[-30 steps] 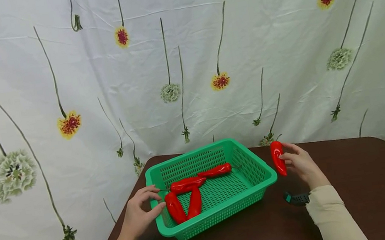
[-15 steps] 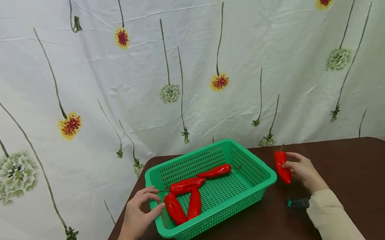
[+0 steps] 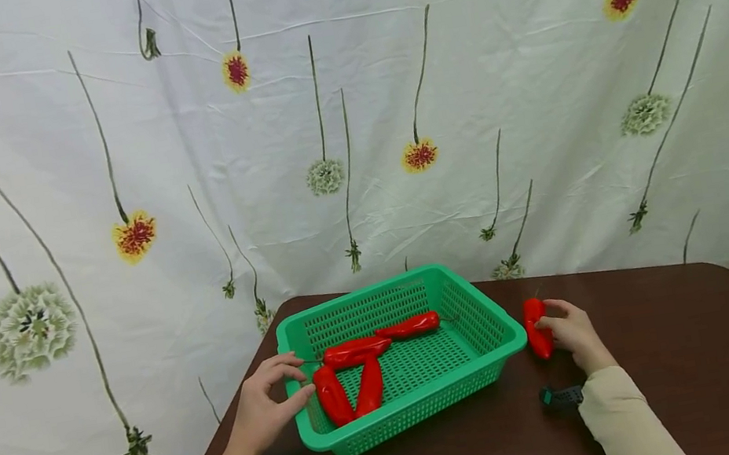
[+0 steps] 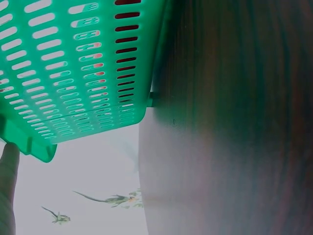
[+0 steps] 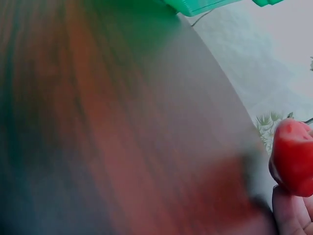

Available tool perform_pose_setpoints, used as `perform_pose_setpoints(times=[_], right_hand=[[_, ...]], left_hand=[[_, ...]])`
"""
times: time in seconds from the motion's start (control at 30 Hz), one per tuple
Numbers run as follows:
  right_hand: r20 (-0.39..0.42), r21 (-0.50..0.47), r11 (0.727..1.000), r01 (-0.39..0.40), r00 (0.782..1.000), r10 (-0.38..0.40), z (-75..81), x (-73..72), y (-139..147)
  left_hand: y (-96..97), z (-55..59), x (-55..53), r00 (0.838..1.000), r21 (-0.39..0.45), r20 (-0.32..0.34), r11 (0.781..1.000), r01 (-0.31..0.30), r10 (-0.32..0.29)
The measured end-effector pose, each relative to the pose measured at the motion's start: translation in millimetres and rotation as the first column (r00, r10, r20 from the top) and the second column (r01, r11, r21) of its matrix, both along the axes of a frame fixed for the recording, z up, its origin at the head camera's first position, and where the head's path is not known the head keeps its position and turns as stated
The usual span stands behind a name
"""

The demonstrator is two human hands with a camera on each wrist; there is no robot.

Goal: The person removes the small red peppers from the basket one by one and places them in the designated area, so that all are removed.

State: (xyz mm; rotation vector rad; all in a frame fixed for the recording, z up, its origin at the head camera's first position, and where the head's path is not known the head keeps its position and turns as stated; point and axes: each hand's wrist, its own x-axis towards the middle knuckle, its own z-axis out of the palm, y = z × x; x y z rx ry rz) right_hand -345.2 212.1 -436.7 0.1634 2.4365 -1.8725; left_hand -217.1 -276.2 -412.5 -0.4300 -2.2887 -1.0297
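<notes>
Several long red peppers, one of them a red pepper (image 3: 368, 386) near the front left, lie in a green perforated basket (image 3: 428, 400). At the basket's left end is my left hand (image 3: 265, 402), its fingers and thumb spread apart over the rim; in the left wrist view a finger (image 4: 9, 166) touches the rim from outside. My right hand (image 3: 575, 329) pinches another red pepper (image 3: 536, 327) between thumb and fingers, just right of the basket and close over the table. That pepper stands nearly upright, stem up, and shows large in the right wrist view (image 5: 293, 156).
The dark brown wooden table (image 3: 670, 346) stretches to the right of the basket and in front of it. Behind stands a white cloth backdrop (image 3: 389, 200) printed with flowers. A dark strap (image 3: 561, 397) is at my right wrist.
My right hand has moved down toward the table and slightly nearer, carrying the red pepper with it. My left hand and the basket stay where they were.
</notes>
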Motion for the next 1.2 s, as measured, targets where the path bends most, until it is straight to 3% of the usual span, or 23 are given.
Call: perform_pose_setpoints(times=[0.17,0.47,1.2], right_hand=[[-0.013,0.015,1.000,0.019,1.000,-0.019,-2.7,0.5,-2],[-0.036,0.207,0.977,0.051,0.998,-0.044,-4.1,2.1,-5],[-0.048,0.285,0.953,0.101,0.995,-0.091,-1.8,6.0,-11]], left_hand=[[-0.2,-0.5,-1.2,1.000,-0.001,0.004,1.000,0.000,0.000],[0.2,-0.3,-2.5,1.000,0.000,-0.002,1.000,0.007,-0.007],[-0.6,0.6,-1.8,1.000,-0.007,-0.004,1.000,0.006,-0.006]])
